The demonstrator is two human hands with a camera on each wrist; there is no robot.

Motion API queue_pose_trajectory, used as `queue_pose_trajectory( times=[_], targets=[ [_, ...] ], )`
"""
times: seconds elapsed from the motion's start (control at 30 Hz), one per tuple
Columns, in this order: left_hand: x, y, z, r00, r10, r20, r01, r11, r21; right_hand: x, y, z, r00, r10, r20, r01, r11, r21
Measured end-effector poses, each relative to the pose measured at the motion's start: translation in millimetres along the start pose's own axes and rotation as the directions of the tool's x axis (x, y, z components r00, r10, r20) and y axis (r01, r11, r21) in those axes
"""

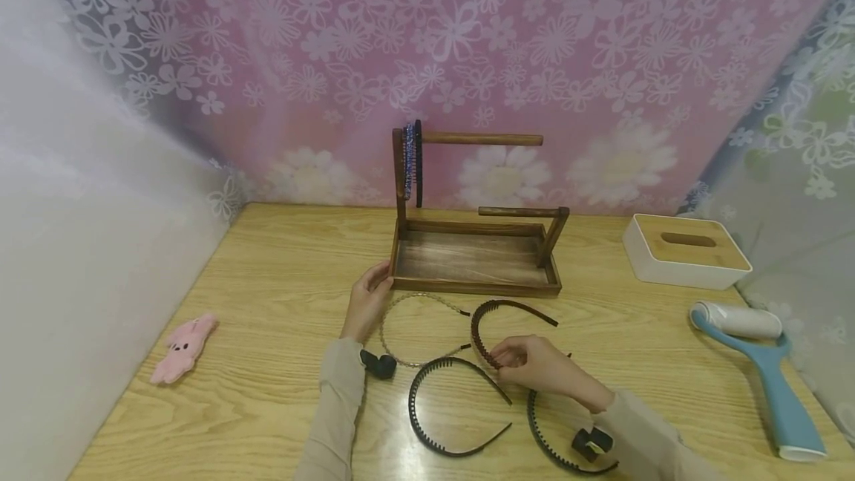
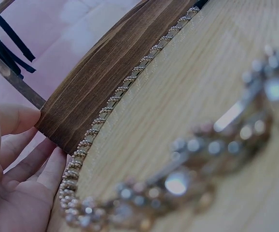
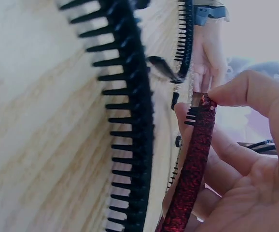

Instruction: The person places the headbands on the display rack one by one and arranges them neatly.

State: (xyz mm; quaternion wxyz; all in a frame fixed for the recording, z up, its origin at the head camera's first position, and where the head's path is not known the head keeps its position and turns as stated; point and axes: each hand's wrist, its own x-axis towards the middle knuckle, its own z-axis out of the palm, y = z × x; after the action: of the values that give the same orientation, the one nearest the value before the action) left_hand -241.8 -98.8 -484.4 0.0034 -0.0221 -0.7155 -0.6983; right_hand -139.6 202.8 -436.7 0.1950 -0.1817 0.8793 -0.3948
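In the head view my left hand [image 1: 367, 301] grips the front left corner of a dark wooden rack [image 1: 476, 289]. The left wrist view has the thumb and fingers around that wooden corner. A beaded headband [image 2: 105, 111] lies just beside this hand. My right hand [image 1: 539, 366] pinches a dark red toothed headband [image 1: 478, 329], its glittery band [image 3: 192, 169] visible between thumb and fingers in the right wrist view. One black toothed headband [image 1: 415, 414] lies left of the right hand; another black toothed headband [image 1: 539, 433] lies partly under the right wrist.
On the rack's upper bar [image 1: 487, 139] hang a blue sparkly headband [image 1: 410, 162] and a black headband [image 1: 419, 169]. A lower bar [image 1: 517, 211] juts leftward. A tissue box [image 1: 688, 266] and a blue lint roller [image 1: 768, 377] stay right; a pink plush [image 1: 183, 347] lies left.
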Motion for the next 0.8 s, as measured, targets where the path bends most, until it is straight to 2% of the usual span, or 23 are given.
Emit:
queue_pose_trajectory(
  times=[0.17, 0.37, 0.6, 0.8],
  targets=[
    [11.6, -23.0, -0.2, 1.0, 0.003, -0.019, -0.003, 1.0, 0.006, -8.6, -3.2, -8.7, 1.0, 0.001, 0.004, -0.001, 0.999, 0.044],
    [10.6, -22.9, 0.3, 1.0, 0.011, -0.028, -0.011, 1.0, 0.02, -17.5, -3.9, -19.4, 1.0, 0.014, -0.005, -0.013, 0.981, 0.195],
    [9.7, -21.0, 0.9, 0.999, 0.015, -0.031, -0.015, 1.0, 0.023, -29.6, 1.5, -30.6, 0.996, 0.074, -0.04, -0.055, 0.933, 0.356],
    [10.0, -22.7, 0.0, 1.0, 0.01, -0.028, -0.01, 1.0, 0.014, -40.2, 2.6, -41.4, 0.981, 0.125, -0.146, -0.067, 0.934, 0.351]
  ],
)
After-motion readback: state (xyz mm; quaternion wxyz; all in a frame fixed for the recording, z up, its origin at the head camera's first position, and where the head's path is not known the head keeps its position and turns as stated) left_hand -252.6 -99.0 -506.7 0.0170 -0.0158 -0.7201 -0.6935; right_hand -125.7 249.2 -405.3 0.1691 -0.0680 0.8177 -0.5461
